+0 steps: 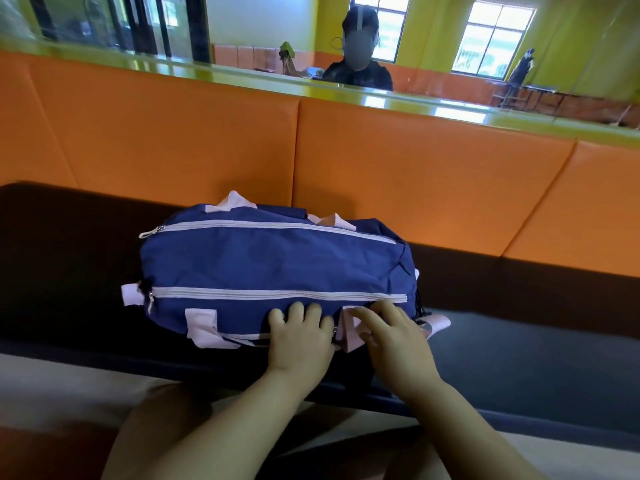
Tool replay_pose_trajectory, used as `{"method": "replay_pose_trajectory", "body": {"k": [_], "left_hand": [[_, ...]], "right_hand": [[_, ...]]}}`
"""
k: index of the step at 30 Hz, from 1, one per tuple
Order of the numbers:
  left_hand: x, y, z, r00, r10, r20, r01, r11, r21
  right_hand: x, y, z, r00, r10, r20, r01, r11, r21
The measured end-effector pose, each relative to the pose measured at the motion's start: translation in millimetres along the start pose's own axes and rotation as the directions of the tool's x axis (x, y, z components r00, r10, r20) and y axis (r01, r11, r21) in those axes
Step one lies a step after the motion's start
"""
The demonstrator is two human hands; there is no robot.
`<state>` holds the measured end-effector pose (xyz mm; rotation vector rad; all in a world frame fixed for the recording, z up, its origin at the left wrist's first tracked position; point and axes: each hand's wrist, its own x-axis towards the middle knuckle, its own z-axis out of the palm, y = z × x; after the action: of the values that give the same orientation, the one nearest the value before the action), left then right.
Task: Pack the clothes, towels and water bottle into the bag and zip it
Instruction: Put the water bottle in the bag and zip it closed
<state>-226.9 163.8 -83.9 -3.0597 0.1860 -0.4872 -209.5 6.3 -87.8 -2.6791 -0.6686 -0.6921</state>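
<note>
A full blue duffel bag [263,268] with pale pink straps and trim lies lengthwise on a dark padded bench [519,351]. Two white zips run along its top and both look closed. My left hand [299,337] lies flat on the bag's near side, fingers spread over the fabric. My right hand [391,336] rests just to its right on a pink handle strap [349,332] near the bag's right end, fingers curled over it. No clothes, towels or water bottle are in sight outside the bag.
An orange padded wall [381,168] rises right behind the bench. Above it a mirror [277,36] reflects a person in dark clothing and a yellow-green room with windows. My knees show at the bottom edge.
</note>
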Motion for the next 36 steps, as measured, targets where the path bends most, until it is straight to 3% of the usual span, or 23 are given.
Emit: {"method": "replay_pose_trajectory", "body": {"k": [4, 10, 16, 20, 36], "left_hand": [[3.7, 3.0, 2.4, 0.999, -0.007, 0.038, 0.006, 1.000, 0.028], [5.6, -5.5, 5.1, 0.996, 0.048, -0.079, -0.045, 0.998, 0.037], [-2.1, -21.3, -1.6, 0.982, 0.115, -0.150, -0.126, 0.990, -0.067], [-6.4, -26.3, -6.0, 0.979, 0.105, -0.174, -0.130, 0.982, -0.135], [-62.5, -136.6, -6.9, 0.976, -0.160, -0.147, 0.136, 0.978, -0.160]], "right_hand": [[4.2, 2.5, 5.7, 1.000, -0.011, -0.027, 0.011, 1.000, 0.028], [10.3, 2.1, 14.0, 0.989, -0.029, -0.145, 0.023, 0.999, -0.039], [2.4, -7.6, 24.5, 0.968, -0.022, -0.252, -0.019, 0.987, -0.161], [7.5, -15.5, 26.9, 0.975, 0.011, -0.221, -0.065, 0.969, -0.238], [8.0, -21.4, 13.6, 0.994, 0.101, -0.031, -0.106, 0.946, -0.306]]}}
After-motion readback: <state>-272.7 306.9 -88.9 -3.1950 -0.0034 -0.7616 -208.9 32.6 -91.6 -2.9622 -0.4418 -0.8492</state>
